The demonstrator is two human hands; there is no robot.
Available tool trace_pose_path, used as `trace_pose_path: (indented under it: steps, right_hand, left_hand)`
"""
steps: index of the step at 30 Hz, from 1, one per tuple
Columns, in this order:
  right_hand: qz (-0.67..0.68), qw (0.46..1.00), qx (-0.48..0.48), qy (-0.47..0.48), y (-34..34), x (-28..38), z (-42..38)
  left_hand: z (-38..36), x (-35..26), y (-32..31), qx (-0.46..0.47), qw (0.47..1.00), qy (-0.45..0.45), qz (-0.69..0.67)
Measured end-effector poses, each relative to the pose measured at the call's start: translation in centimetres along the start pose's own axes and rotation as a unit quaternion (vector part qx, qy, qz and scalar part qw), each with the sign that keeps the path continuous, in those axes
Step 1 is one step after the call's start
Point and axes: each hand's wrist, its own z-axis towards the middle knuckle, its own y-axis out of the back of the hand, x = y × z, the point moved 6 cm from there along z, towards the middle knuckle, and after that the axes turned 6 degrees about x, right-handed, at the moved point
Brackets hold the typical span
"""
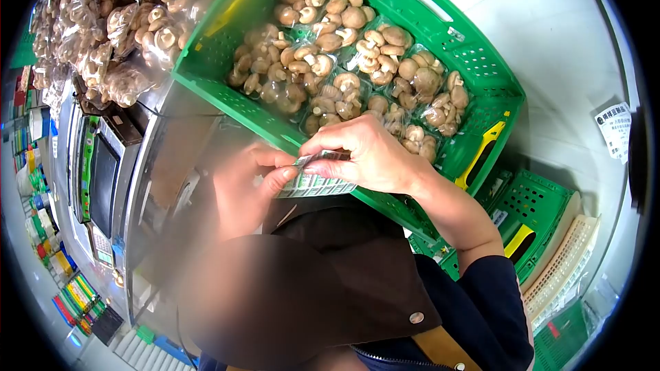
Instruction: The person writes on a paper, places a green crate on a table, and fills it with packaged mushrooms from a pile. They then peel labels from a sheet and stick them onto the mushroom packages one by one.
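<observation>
Both hands meet at a sheet of small green-and-white printed labels [317, 185], held just in front of the near wall of a green crate. My left hand [251, 182], partly smeared by a blur, pinches the sheet's left edge between thumb and fingers. From the right, my right hand [375, 158] grips its upper side, the thumb lying along the sheet. Behind the hands, the green plastic crate [474, 62] contains several clear-wrapped packs of brown mushrooms [344, 93]. The part of the sheet beneath the fingers is hidden.
A large heap of bagged mushrooms [137, 20] rises at upper left. Below it stands a device with a dark screen [104, 178], probably a weighing scale. More green crates [526, 199] and a cream basket [567, 268] sit at right. A printed paper [614, 130] is at far right.
</observation>
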Motion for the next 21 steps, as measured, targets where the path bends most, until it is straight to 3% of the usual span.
trace_pose_path:
  steps: [4, 12, 16, 21]
  right_hand:
    - [-0.004, 1.0, -0.001, -0.028, 0.3, -0.1, -0.1]
    - [-0.027, 0.997, -0.001, -0.073, 1.0, -0.5, -0.7]
    - [-0.017, 0.997, 0.007, -0.077, 0.6, -0.5, -0.3]
    - [0.011, 0.994, 0.017, -0.105, 0.0, -1.1, 0.3]
  left_hand:
    - [-0.2, 0.7, -0.2, -0.025, 0.999, 0.022, -0.024]
    - [-0.1, 0.7, 0.6, -0.057, 0.995, -0.025, 0.076]
    - [-0.8, 1.6, 0.8, -0.059, 0.992, 0.015, 0.114]
    - [-0.8, 2.2, 0.8, -0.078, 0.997, 0.024, -0.006]
